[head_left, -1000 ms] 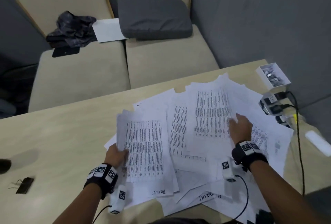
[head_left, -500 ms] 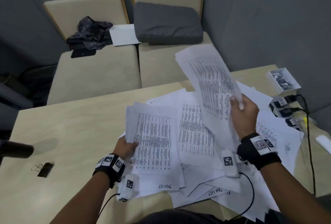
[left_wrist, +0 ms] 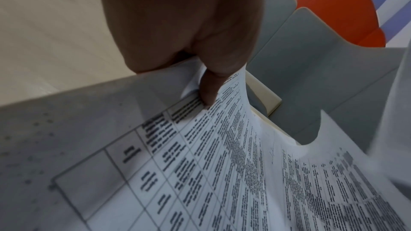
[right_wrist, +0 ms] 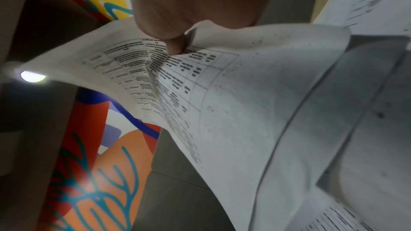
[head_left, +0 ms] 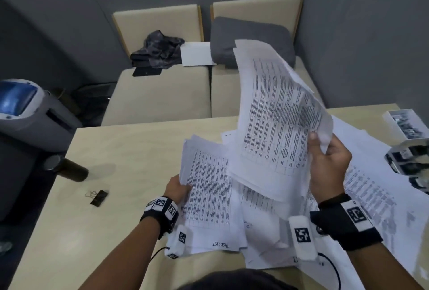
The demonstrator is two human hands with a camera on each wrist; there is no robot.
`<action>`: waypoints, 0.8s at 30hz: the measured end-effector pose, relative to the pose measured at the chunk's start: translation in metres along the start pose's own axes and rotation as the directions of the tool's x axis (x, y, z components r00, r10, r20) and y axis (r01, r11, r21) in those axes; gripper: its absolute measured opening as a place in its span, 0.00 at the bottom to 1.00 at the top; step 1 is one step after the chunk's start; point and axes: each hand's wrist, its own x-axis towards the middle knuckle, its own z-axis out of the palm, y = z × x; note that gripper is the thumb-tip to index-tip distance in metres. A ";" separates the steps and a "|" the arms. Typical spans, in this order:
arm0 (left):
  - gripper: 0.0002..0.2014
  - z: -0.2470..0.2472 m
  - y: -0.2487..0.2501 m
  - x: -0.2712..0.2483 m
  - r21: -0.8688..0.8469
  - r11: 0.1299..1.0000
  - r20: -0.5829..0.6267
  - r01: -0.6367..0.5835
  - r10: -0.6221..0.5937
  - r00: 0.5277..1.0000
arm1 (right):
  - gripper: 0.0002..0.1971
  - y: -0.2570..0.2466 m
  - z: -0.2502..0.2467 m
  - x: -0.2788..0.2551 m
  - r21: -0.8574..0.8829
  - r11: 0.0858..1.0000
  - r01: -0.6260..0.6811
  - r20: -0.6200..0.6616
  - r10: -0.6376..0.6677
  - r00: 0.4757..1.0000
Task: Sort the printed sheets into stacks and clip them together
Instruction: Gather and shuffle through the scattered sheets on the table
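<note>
Printed sheets with tables of text lie spread over the right half of the wooden table (head_left: pixel 130 150). My right hand (head_left: pixel 329 162) holds a thin bundle of sheets (head_left: pixel 278 113) lifted off the pile, thumb on the printed face (right_wrist: pixel 175 45). My left hand (head_left: pixel 177 188) pinches the left edge of a small stack (head_left: pixel 209 197) marked "TASK LIST", which rests on the table; in the left wrist view the thumb (left_wrist: pixel 209 92) presses on the top page (left_wrist: pixel 222 164). A black binder clip (head_left: pixel 98 197) lies alone on the table to the left.
A dark cylinder (head_left: pixel 67 169) lies at the table's left edge. A white box of clips (head_left: pixel 404 125) and a power strip (head_left: pixel 408 162) sit at the right edge. Beige seats (head_left: pixel 157 94) with a grey cushion (head_left: pixel 250 41) stand behind. A grey machine (head_left: pixel 30 113) stands at left.
My right hand has picked sheets off the pile and raised them higher, tilting them upright. My left hand has kept hold of its stack. The view has swung leftward.
</note>
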 end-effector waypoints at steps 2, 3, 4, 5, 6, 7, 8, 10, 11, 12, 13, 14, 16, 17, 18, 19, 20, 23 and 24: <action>0.05 -0.006 -0.003 0.000 -0.007 1.000 -0.006 0.009 -0.009 1.000 | 0.07 -0.011 0.007 -0.001 0.046 0.999 -0.005 0.018 0.004 1.000; 0.06 -0.009 -0.004 0.000 -0.015 1.000 -0.001 0.008 -0.008 1.000 | 0.06 -0.018 0.011 -0.001 0.064 0.998 0.005 0.025 -0.007 1.000; 0.07 -0.011 -0.006 0.000 -0.028 1.000 0.006 0.010 -0.010 1.000 | 0.07 -0.025 0.015 -0.002 0.085 0.996 0.023 0.029 -0.025 0.999; 0.07 -0.014 -0.006 -0.001 -0.039 0.999 0.005 0.007 -0.007 1.000 | 0.08 -0.032 0.019 -0.001 0.111 0.993 0.042 0.033 -0.045 0.998; 0.07 -0.017 -0.005 -0.003 -0.055 0.998 0.009 0.004 -0.003 1.000 | 0.08 -0.038 0.023 0.000 0.140 0.989 0.048 0.038 -0.054 0.998; 0.07 -0.019 -0.006 -0.003 -0.069 0.998 0.014 0.006 -0.005 1.000 | 0.05 -0.043 0.028 0.001 0.168 0.985 0.047 0.057 -0.057 0.997; 0.08 -0.021 -0.006 -0.004 -0.093 0.996 0.026 0.003 -0.001 1.000 | 0.04 -0.047 0.032 0.001 0.175 0.983 0.047 0.075 -0.061 0.995; 0.13 -0.026 -0.005 -0.004 -0.153 0.988 0.036 -0.021 0.027 0.999 | 0.08 -0.048 0.040 0.003 0.109 0.993 0.049 0.108 -0.061 0.992; 0.14 -0.030 -0.004 -0.005 -0.185 0.982 0.037 -0.045 0.053 0.998 | 0.07 -0.044 0.043 0.002 0.076 0.996 0.038 0.126 -0.047 0.991; 0.15 -0.034 0.000 -0.007 -0.226 0.972 0.046 -0.067 0.079 0.996 | 0.06 -0.038 0.046 0.000 0.052 0.999 0.014 0.152 -0.022 0.988; 0.15 -0.037 0.006 -0.010 -0.294 0.952 0.051 -0.088 0.107 0.993 | 0.06 -0.030 0.048 -0.003 0.036 0.999 -0.017 0.179 0.010 0.984; 0.13 -0.041 0.013 -0.014 -0.372 0.921 0.044 -0.113 0.140 0.989 | 0.05 -0.021 0.051 -0.008 0.020 0.998 -0.054 0.200 0.049 0.979; 0.11 -0.052 0.035 -0.029 -0.492 0.858 0.016 -0.147 0.178 0.984 | 0.04 -0.002 0.055 -0.018 -0.021 0.992 -0.125 0.233 0.127 0.964; 0.13 -0.057 0.043 -0.034 -0.532 0.829 0.004 -0.172 0.205 0.979 | 0.04 0.007 0.058 -0.023 -0.045 0.986 -0.160 0.260 0.166 0.951; 0.15 -0.063 0.052 -0.041 -0.557 0.805 0.006 -0.207 0.253 0.967 | 0.03 0.015 0.061 -0.027 -0.071 0.977 -0.203 0.295 0.214 0.931; 0.17 -0.068 0.059 -0.049 -0.577 0.782 0.009 -0.236 0.295 0.955 | 0.04 0.022 0.065 -0.030 -0.102 0.963 -0.249 0.338 0.269 0.902; 0.17 -0.072 0.067 -0.056 -0.586 0.767 0.015 -0.262 0.333 0.943 | 0.05 0.026 0.069 -0.032 -0.128 0.945 -0.301 0.385 0.327 0.863; 0.12 -0.076 0.080 -0.068 -0.584 0.752 -0.028 -0.304 0.356 0.934 | 0.17 0.033 0.085 -0.033 -0.190 0.864 -0.466 0.473 0.497 0.728; 0.15 -0.077 0.083 -0.071 -0.589 0.749 -0.049 -0.304 0.342 0.938 | 0.26 0.034 0.091 -0.033 -0.237 0.848 -0.474 0.471 0.527 0.707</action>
